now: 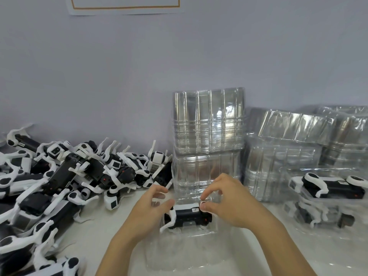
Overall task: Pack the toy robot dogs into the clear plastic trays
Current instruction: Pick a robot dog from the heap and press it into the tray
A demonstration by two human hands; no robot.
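1. I see the toy robot dog lying on its side in the clear plastic tray, which sits flat on the surface right in front of me, I judge so both hands can reach it.
2. My left hand is half open, fingers curled loosely, thumb near the dog's white leg at its left end; I cannot tell if it touches.
3. My right hand pinches a white joint at the dog's right end, probably to tuck it into the moulded pocket.
4. The dog lies between the two hands, just under the fingertips.
5. Loose dogs are heaped left, empty trays stacked behind, packed trays right: supply and output kept apart.
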